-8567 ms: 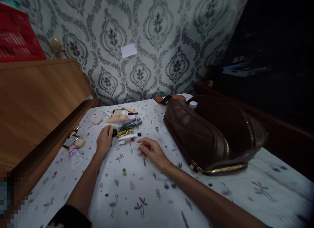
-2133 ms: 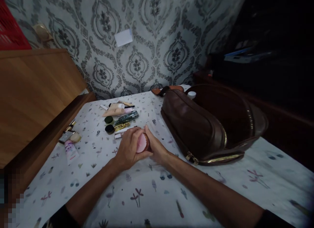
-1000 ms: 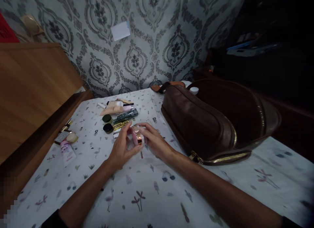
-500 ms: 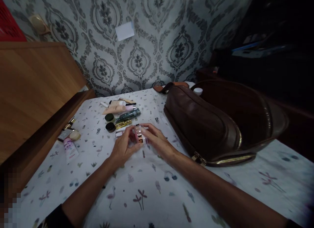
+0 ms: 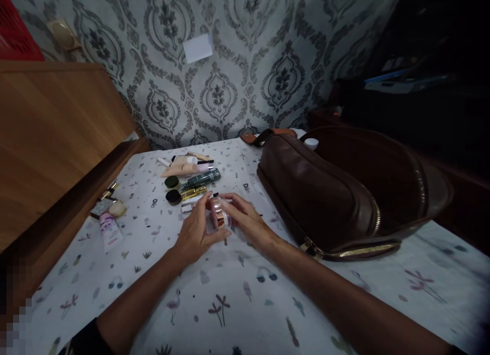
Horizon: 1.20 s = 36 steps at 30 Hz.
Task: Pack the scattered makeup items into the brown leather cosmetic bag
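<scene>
Between my two hands is a small pink, clear-walled cosmetic jar [image 5: 219, 213] with a shiny gold band, held on its side just above the cloth. My left hand [image 5: 194, 231] curls round its left side, thumb stretched along the near side. On the right, my right hand [image 5: 248, 223] presses its fingers to the jar. Just beyond my left fingers lie a whitish tube-like item [image 5: 188, 207], partly hidden, and a gold tube [image 5: 193, 193]. Two dark round jars [image 5: 173, 197] and a dark green bottle [image 5: 202, 178] rest farther back.
A large brown leather bag [image 5: 306, 181] lies unzipped on the right, a white cap [image 5: 311, 143] at its opening. Beige tubes [image 5: 179, 169] lie at the back. At left are a purple-white tube [image 5: 110, 231] and a round cream item [image 5: 117, 208]. A wooden panel [image 5: 57, 115] borders the left.
The jar has turned a little in my fingers, so its gold band shows more. My left thumb has shifted right along its near side. The view has moved slightly.
</scene>
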### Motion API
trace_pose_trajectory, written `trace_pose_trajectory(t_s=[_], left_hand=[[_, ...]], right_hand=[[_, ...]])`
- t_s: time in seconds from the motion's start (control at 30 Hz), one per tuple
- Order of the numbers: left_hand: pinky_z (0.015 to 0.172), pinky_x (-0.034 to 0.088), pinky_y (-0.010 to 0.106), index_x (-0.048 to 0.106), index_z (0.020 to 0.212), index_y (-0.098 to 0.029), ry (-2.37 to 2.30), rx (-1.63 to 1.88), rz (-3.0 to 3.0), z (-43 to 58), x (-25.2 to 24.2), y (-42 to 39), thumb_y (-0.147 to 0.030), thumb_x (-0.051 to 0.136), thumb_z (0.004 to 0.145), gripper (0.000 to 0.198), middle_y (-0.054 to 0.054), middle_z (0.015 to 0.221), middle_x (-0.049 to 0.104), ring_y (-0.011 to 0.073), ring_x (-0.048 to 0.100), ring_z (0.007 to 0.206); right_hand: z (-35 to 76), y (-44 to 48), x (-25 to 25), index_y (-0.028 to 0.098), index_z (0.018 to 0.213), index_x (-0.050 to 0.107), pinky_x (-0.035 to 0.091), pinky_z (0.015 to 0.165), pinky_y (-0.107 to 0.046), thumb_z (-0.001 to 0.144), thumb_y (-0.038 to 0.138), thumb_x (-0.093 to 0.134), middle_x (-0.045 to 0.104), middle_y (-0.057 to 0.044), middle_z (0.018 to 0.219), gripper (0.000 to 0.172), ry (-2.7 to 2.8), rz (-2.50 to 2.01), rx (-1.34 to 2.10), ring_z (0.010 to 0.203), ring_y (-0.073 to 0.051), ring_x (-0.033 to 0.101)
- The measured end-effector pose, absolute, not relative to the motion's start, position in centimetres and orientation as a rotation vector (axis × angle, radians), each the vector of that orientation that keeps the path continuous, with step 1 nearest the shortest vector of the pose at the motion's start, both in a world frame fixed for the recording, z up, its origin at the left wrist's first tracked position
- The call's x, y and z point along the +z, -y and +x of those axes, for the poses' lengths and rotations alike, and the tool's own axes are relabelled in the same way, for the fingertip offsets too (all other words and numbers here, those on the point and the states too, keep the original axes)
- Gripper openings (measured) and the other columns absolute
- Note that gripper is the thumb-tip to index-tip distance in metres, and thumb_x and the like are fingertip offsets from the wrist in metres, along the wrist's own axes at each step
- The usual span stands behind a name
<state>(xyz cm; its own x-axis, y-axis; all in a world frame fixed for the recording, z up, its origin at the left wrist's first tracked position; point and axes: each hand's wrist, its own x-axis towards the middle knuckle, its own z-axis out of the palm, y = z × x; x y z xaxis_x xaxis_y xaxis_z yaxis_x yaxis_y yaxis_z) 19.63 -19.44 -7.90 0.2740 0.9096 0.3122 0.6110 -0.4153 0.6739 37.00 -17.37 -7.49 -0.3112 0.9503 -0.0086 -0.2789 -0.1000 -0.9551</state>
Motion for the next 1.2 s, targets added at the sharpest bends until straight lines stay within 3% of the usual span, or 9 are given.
trace_pose_trajectory(t_s=[0.17,0.37,0.57,0.77,0.9,1.1,1.2], left_hand=[[0.104,0.043,0.057,0.025,0.153,-0.021,-1.328,1.055,2.186,19.5,-8.1,19.4,-0.070,0.068,0.078,0.100,0.020,0.147,0.047,0.0397,0.051,0.129],[0.095,0.051,0.050,0.037,0.147,-0.023,-1.405,0.995,2.110,19.8,-7.8,19.5,-0.059,0.066,0.085,0.078,0.013,0.131,0.061,0.0344,0.060,0.116],[0.094,0.053,0.044,0.040,0.145,-0.025,-1.300,1.100,2.211,20.1,-7.9,19.3,-0.053,0.075,0.080,0.078,0.013,0.138,0.055,0.0321,0.057,0.122],[0.104,0.047,0.050,0.036,0.147,-0.028,-1.222,1.131,2.205,19.9,-8.2,19.2,-0.053,0.074,0.082,0.080,0.014,0.145,0.049,0.0339,0.051,0.130],[0.112,0.038,0.056,0.024,0.153,-0.027,-1.226,1.091,2.084,19.9,-8.3,19.4,-0.054,0.078,0.077,0.097,0.017,0.153,0.038,0.0381,0.039,0.141],[0.104,0.047,0.049,0.029,0.148,-0.027,-1.082,1.181,1.715,20.2,-7.7,19.4,-0.057,0.078,0.077,0.091,0.014,0.137,0.053,0.0316,0.055,0.127],[0.103,0.049,0.046,0.037,0.141,-0.027,-0.960,1.246,1.536,20.2,-7.4,19.0,-0.062,0.078,0.074,0.086,0.011,0.130,0.058,0.0290,0.060,0.121]], right_hand=[[37.0,17.3,-7.5,0.024,0.110,0.066,0.050,0.076,-0.033,0.079,0.060,0.073,0.067,-0.003,0.090,0.048,1.166,-0.852,1.609,0.085,-0.019,0.065],[37.2,17.4,-7.4,0.024,0.114,0.065,0.048,0.077,-0.032,0.080,0.059,0.072,0.068,-0.003,0.093,0.049,1.244,-0.870,1.557,0.087,-0.019,0.063],[37.1,17.1,-7.7,0.022,0.107,0.066,0.049,0.073,-0.032,0.080,0.063,0.070,0.063,0.000,0.079,0.049,1.239,-0.817,1.566,0.080,-0.019,0.061],[37.1,17.4,-7.3,0.022,0.106,0.066,0.051,0.073,-0.031,0.076,0.062,0.075,0.066,-0.001,0.084,0.051,1.165,-0.801,1.617,0.080,-0.018,0.063],[36.8,18.0,-6.5,0.021,0.099,0.065,0.053,0.075,-0.032,0.077,0.058,0.076,0.070,-0.002,0.090,0.044,0.959,-0.651,1.794,0.080,-0.018,0.065],[36.9,18.1,-6.2,0.021,0.099,0.067,0.055,0.084,-0.036,0.075,0.056,0.079,0.073,-0.004,0.098,0.044,0.849,-0.551,1.888,0.089,-0.021,0.069],[37.1,18.0,-6.3,0.020,0.099,0.067,0.057,0.078,-0.035,0.073,0.060,0.080,0.073,-0.006,0.100,0.049,0.904,-0.570,1.907,0.088,-0.021,0.069]])
